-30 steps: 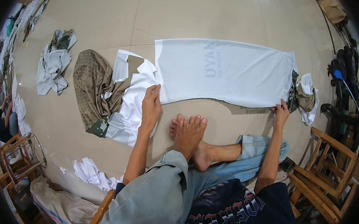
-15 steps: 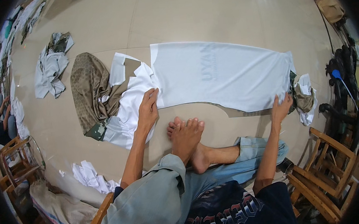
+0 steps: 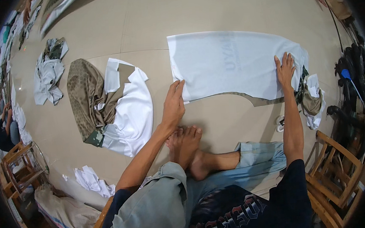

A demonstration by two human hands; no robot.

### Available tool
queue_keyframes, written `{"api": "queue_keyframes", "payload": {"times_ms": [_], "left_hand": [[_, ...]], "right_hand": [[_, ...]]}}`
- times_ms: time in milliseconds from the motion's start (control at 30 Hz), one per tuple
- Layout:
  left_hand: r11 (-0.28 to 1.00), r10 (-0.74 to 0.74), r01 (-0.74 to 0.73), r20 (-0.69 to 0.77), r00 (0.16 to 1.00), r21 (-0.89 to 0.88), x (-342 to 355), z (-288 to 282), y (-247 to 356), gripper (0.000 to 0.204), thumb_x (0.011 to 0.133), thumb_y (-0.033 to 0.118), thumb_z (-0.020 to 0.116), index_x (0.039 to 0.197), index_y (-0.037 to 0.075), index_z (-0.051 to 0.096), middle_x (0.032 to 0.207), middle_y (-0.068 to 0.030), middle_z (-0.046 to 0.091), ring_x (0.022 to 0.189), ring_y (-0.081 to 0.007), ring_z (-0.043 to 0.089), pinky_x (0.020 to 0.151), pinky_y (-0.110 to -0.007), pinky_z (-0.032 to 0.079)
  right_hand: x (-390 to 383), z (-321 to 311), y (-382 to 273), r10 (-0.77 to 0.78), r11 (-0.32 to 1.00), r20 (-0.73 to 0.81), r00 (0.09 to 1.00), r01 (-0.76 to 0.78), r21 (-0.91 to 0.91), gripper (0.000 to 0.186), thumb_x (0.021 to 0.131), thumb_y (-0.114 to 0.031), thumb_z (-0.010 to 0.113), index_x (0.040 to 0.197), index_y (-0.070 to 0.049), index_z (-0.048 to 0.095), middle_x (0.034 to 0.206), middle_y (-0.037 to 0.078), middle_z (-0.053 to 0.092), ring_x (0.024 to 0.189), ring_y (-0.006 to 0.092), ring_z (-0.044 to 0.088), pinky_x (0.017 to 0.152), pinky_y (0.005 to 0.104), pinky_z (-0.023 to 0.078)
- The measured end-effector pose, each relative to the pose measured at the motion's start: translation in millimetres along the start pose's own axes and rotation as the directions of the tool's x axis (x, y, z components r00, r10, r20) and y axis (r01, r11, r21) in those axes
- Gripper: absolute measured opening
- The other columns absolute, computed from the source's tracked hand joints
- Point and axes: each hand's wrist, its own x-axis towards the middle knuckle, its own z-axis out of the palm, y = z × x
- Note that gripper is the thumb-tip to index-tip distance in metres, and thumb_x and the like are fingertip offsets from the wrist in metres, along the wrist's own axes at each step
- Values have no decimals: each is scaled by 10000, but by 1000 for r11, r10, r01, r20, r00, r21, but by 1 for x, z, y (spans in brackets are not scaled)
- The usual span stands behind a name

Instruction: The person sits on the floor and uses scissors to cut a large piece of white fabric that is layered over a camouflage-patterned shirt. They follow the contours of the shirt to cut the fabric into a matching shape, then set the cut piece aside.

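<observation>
A wide white fabric panel (image 3: 213, 69), faint lettering showing through, lies spread on the floor in front of me. My left hand (image 3: 174, 102) is closed at its near left corner, fingertips pinching the edge. Near the panel's right end, my right hand (image 3: 286, 70) lies flat on the cloth with fingers spread. A brown patterned underlayer (image 3: 263, 102) peeks out along the near edge, and dark camouflage cloth (image 3: 302, 80) shows at the right end. To the left rests a rumpled garment in brown patterned cloth (image 3: 83, 93) and white cloth (image 3: 134, 117), apart from the panel.
A grey-white cloth bundle (image 3: 49, 79) lies far left, a brown-and-white one (image 3: 313, 105) at right. White scraps (image 3: 93, 181) and a woven sack (image 3: 64, 213) sit near left. Wooden chairs (image 3: 337, 173) flank me. A person (image 3: 4, 130) sits at far left. My bare feet (image 3: 187, 145) are close to the panel.
The white panel has shifted right and away, opening a gap from the rumpled garment. My left hand moved right with its corner; my right hand slid farther onto the cloth.
</observation>
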Motion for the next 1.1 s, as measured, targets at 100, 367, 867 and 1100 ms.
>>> {"api": "queue_keyframes", "payload": {"times_ms": [100,367,867,1100], "left_hand": [[996,-43,38,-59,997,-80,4,2,3,434,950,-105,479,1359,-24,598,1330,-214,593,1148,-361,611,965,-381,495],[797,-410,446,179,895,-408,9,-32,21,405,1013,52,572,1414,18,613,1290,-32,665,924,-119,522,858,-280,469],[988,-120,126,77,990,-88,-2,-30,-3,462,994,-22,471,1453,-52,519,1534,-241,492,1310,-338,543,1118,-351,410],[997,-67,62,115,991,46,-10,-28,-13,498,983,-49,434,1479,-75,468,1583,-260,416,1457,-409,415,1207,-428,351]], "right_hand": [[-26,-19,-23,-40,948,-149,988,85,306,633,1046,-505,544,1446,-14,545,1462,223,521,1328,365,512,1122,473,386],[-234,-90,-233,-354,-298,736,577,-815,496,565,1080,-508,489,1236,24,597,1143,166,711,921,240,713,856,392,595],[-150,-23,-150,555,134,167,815,-286,949,461,926,-166,771,1307,32,601,1253,111,666,1088,200,631,921,357,513],[-150,-28,-141,584,138,321,746,-481,866,498,908,-165,793,1299,81,608,1238,105,682,1075,203,633,956,338,488]]}}
